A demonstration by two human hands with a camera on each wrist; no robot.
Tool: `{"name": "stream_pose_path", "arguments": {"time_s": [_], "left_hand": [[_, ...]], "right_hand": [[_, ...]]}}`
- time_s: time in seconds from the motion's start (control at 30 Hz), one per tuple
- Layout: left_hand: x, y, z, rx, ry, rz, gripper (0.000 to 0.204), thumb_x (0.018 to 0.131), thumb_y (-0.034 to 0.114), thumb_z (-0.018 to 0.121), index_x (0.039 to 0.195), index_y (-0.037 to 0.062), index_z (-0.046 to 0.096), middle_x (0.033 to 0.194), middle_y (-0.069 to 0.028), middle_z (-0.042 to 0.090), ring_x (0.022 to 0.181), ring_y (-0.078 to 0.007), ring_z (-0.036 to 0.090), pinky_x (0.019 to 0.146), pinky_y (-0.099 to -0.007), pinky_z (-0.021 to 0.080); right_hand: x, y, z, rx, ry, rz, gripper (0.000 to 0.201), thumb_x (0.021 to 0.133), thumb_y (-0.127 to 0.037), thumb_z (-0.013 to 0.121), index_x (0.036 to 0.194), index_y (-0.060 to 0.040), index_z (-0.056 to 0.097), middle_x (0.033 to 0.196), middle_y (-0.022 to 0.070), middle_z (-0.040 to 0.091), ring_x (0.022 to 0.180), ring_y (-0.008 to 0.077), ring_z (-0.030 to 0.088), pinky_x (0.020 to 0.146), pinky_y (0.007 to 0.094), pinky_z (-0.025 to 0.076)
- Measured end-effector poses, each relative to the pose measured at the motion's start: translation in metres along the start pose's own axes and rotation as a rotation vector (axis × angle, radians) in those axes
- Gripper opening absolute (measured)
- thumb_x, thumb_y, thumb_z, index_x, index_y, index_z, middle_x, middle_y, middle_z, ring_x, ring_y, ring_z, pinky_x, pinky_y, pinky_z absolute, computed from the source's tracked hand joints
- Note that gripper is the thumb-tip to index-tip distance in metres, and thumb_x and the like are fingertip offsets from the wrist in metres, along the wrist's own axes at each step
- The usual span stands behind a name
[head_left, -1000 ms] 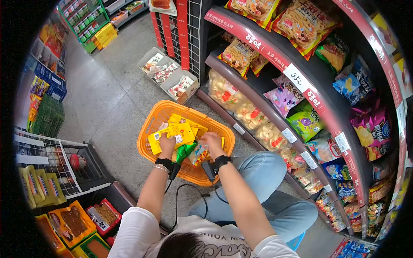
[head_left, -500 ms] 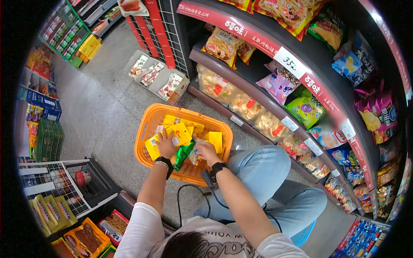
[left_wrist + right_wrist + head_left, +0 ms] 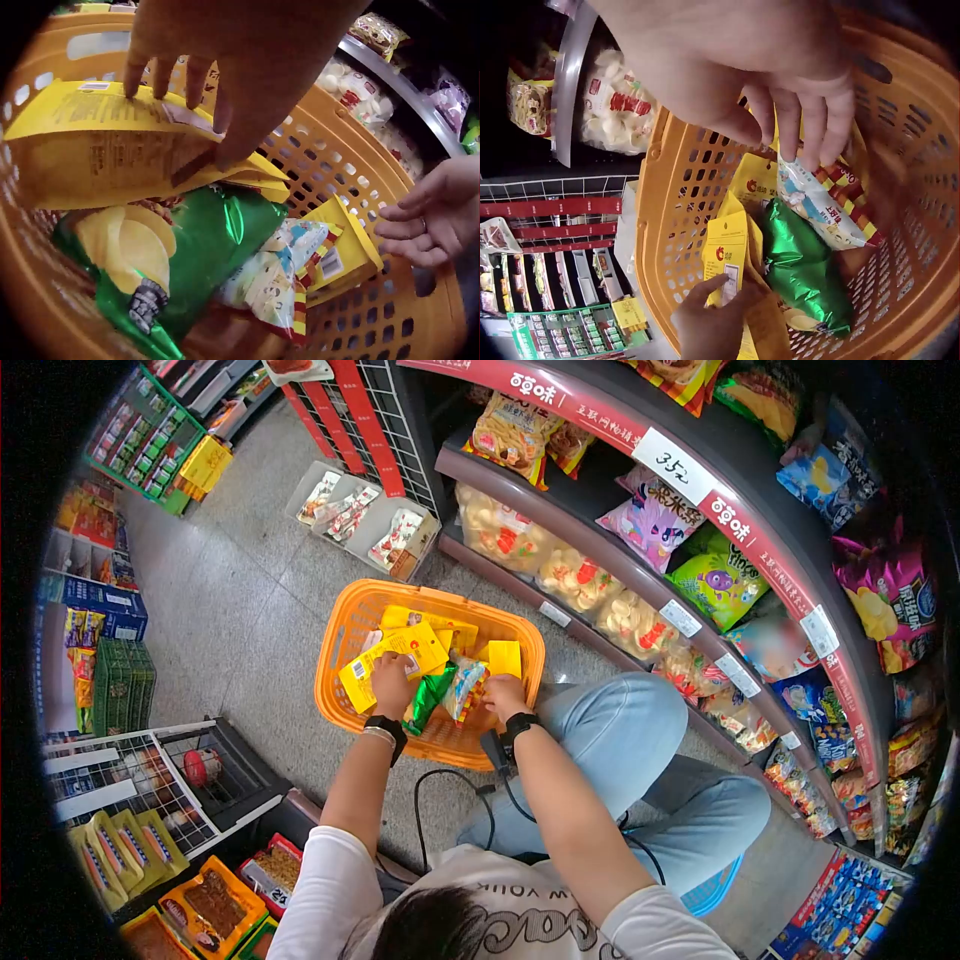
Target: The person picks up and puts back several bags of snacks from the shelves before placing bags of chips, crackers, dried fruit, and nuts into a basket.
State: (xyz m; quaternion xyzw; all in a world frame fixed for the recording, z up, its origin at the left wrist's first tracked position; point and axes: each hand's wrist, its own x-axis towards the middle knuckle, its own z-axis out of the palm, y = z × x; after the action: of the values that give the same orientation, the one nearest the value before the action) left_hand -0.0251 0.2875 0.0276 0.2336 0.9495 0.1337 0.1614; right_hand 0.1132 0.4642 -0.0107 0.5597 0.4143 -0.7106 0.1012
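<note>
An orange perforated basket [image 3: 440, 595] stands on the floor in front of me, with several snack packets inside. My left hand [image 3: 392, 682] grips a yellow packet [image 3: 90, 169], fingers over its upper face and thumb at its side. Below that packet lies a shiny green bag [image 3: 214, 240] with chips pictured on it. Next to it is a white-and-blue packet [image 3: 274, 274] with red-and-yellow striped edges. My right hand [image 3: 504, 695] hovers at the basket's right side with loosely bent, spread fingers. Another yellow packet [image 3: 341, 259] leans against the wall near those fingers.
A curved snack shelf [image 3: 560, 525] rises to the right, with bagged snacks on its tiers. A grey box of small packets [image 3: 345, 520] sits on the floor beyond the basket. My bent knee [image 3: 640, 720] is close to the basket's right; a cable [image 3: 420, 810] hangs below my wrists.
My right hand has moved off the white-and-blue packet towards the basket's right side, uncovering it. The left hand stays at the yellow packet. The head view has shifted slightly.
</note>
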Motion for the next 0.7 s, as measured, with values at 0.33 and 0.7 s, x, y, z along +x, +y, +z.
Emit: {"name": "stream_pose_path", "arguments": {"time_s": [0.33,0.7], "left_hand": [[-0.027,0.072,0.05,0.139,-0.619,-0.119,0.039,0.069,0.03,0.074,0.097,0.0041,0.068,0.103,-0.0159,0.067,0.092,-0.0321,0.065,0.077,-0.0393,0.054],[-0.021,0.056,0.079,0.204,-0.514,-0.105,0.029,0.072,0.027,0.068,0.09,0.0037,0.069,0.095,-0.0184,0.067,0.088,-0.032,0.066,0.076,-0.0391,0.054]], "right_hand": [[-0.015,-0.014,-0.008,-0.022,0.084,0.019,0.022,0.086,-0.018,0.055,0.107,-0.0098,0.057,0.095,0.0068,0.062,0.08,0.0228,0.061,0.067,0.0375,0.048],[-0.023,-0.03,-0.011,0.058,0.077,0.03,0.024,0.087,-0.017,0.053,0.109,-0.0084,0.056,0.099,0.0077,0.063,0.082,0.0222,0.062,0.071,0.0367,0.048]]}}
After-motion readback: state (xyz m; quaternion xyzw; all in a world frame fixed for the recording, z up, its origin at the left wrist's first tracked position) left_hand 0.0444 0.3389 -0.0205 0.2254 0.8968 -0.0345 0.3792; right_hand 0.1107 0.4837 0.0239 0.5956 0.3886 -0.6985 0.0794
